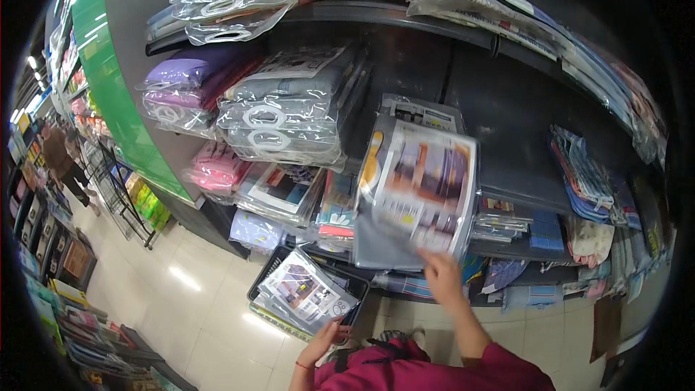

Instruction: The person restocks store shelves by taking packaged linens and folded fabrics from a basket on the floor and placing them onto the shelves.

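My right hand (pixel 443 280) grips the lower edge of a clear-plastic package (pixel 423 192) with a printed picture card and grey folded material inside. The package stands tilted in front of the shelf, and its print is slightly blurred. Lower down, my left hand (pixel 327 339) has its fingers curled at the near edge of another plastic-wrapped package (pixel 308 289), which also carries a picture card. That one lies slanted over a dark basket (pixel 255 286). Where the left fingertips meet the plastic is partly hidden.
Dark shelves hold stacked grey packages (pixel 279 112), purple ones (pixel 177 72) and pink ones (pixel 217 163). More wrapped textiles (pixel 586 174) hang or lie at the right. A green shelf end (pixel 119 80) borders the aisle, where a person (pixel 61 156) stands near a shopping cart (pixel 116 188).
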The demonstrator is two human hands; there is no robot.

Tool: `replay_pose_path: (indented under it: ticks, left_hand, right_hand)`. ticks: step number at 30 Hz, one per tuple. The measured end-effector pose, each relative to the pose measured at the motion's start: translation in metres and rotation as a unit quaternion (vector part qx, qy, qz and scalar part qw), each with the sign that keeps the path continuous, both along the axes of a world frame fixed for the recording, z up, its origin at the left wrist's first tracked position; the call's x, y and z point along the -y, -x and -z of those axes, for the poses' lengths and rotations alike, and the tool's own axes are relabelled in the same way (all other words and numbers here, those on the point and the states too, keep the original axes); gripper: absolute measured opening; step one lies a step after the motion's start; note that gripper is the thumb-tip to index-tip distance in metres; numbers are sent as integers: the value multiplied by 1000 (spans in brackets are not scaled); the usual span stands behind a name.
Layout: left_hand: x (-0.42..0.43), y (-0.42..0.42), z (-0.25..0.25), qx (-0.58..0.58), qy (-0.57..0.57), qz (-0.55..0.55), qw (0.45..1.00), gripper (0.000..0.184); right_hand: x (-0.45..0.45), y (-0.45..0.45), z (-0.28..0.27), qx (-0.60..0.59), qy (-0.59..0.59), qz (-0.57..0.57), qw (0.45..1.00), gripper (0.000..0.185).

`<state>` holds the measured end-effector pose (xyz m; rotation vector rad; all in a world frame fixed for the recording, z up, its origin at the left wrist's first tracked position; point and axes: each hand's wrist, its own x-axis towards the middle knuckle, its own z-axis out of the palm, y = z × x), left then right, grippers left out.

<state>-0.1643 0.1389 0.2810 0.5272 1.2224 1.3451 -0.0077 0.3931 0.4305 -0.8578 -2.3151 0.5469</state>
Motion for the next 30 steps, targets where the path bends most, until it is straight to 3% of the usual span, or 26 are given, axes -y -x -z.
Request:
replay_pose_path:
  ticks: [2,3,5,6,9,10,13,14,17,18,19,21,23,26,30]
  left_hand:
    - [-5,9,-34,162,-52,-4,985,68]
    - [-1,14,-32,248,-138,14,959,82]
    - [3,15,-45,281,-93,-87,951,91]
    - [7,21,-25,293,-70,-123,945,82]
    - [19,18,-5,115,78,-90,986,62]
    - [36,23,52,111,60,-44,991,45]
    - [65,-3,72,142,166,18,976,41]
    - [73,-19,64,-63,152,63,984,42]
    - [89,-30,90,100,223,-106,964,47]
    - [83,-34,52,48,138,-124,982,54]
    - [81,-33,47,45,120,-149,980,56]
    - [83,-36,44,38,84,-203,975,60]
    - [79,-31,24,41,59,-220,973,61]
    - [80,-26,2,46,45,-256,965,61]
    - [83,-24,-15,52,105,-269,956,61]
  right_hand:
    - [24,-14,34,31,9,-98,995,27]
    - [38,-19,49,42,46,-173,983,27]
    - [66,-28,74,190,113,-280,934,23]
    - [79,-29,75,271,113,-322,900,25]
    - [116,-30,99,302,141,-416,846,17]
    - [121,-29,101,374,73,-409,829,21]
    - [100,-27,104,337,117,-426,832,24]
    - [95,-24,106,313,138,-418,841,27]
    - [82,-10,84,287,260,-343,856,26]
    - [77,-8,98,249,305,-313,864,29]
    - [67,-5,123,213,349,-281,868,31]
    - [53,-4,165,286,352,-197,869,43]
    - [40,-8,229,420,374,-236,793,50]
    - [61,-14,215,313,694,-41,647,44]
    - [53,-34,268,196,761,-147,601,32]
